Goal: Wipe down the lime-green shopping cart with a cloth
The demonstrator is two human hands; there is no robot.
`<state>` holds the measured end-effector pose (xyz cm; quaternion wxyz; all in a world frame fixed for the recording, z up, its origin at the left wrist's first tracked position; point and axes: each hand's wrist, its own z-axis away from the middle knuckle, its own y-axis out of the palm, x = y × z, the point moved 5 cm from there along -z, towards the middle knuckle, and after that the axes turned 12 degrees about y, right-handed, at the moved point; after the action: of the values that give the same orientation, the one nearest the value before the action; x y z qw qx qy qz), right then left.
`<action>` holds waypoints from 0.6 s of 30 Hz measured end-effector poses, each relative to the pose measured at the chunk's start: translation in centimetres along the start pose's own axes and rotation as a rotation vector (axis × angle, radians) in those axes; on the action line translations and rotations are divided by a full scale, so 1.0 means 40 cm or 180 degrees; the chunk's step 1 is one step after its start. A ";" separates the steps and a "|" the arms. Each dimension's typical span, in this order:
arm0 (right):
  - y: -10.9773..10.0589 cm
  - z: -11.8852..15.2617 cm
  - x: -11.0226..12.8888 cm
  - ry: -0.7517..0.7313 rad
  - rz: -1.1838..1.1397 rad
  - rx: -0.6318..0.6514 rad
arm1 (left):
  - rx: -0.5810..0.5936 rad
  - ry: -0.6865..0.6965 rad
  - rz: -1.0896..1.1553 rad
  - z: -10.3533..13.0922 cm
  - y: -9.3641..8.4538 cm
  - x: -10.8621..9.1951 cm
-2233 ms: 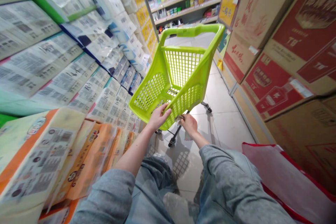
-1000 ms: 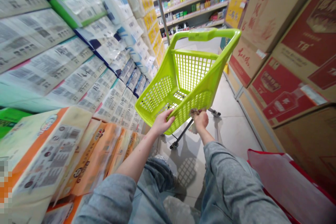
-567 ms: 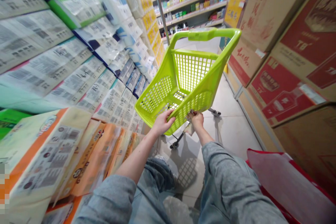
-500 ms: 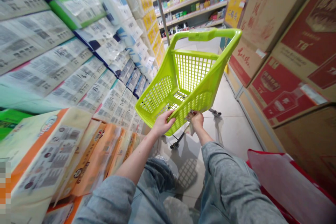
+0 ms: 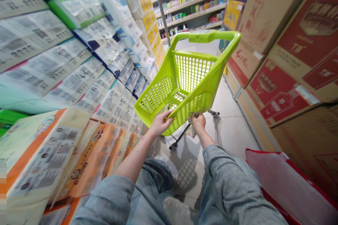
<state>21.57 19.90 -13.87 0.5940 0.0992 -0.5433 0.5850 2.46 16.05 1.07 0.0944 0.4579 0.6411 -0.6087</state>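
A lime-green plastic shopping cart (image 5: 194, 70) with lattice sides and dark wheels stands in the aisle, its basket holding nothing visible. My left hand (image 5: 160, 123) grips the rim of its near side, thumb inside view and fingers going over the edge. To the right, my right hand (image 5: 198, 122) is closed on a crumpled greyish cloth (image 5: 193, 115), pressed against the lower outer side of the basket. Part of the cloth hangs below that hand.
Wrapped tissue packs (image 5: 63, 66) are stacked at the left, with orange packs (image 5: 92, 158) nearer. Cardboard boxes (image 5: 293, 49) line the right side. A red-edged pale object (image 5: 287, 179) lies at lower right. Product shelves (image 5: 190, 0) stand behind the cart.
The cloth in my right hand shows more bunched up against the cart's side. My left hand still grips the rim. The whole view has shifted slightly.
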 end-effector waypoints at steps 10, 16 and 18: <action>0.016 -0.044 -0.005 0.0098 -0.0858 0.0387 | 0.0045 0.0057 -0.0181 0.002 0.004 -0.009; 0.004 -0.027 0.024 0.0278 -0.0443 0.0217 | 0.0060 0.0138 -0.0352 0.012 0.013 -0.013; -0.009 -0.015 0.034 0.0203 -0.0272 0.0103 | 0.0070 0.0159 -0.0341 0.014 0.013 -0.010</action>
<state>21.80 21.07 -12.89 0.6337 0.1131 -0.5099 0.5707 2.82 15.29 0.85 0.0407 0.4389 0.6600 -0.6083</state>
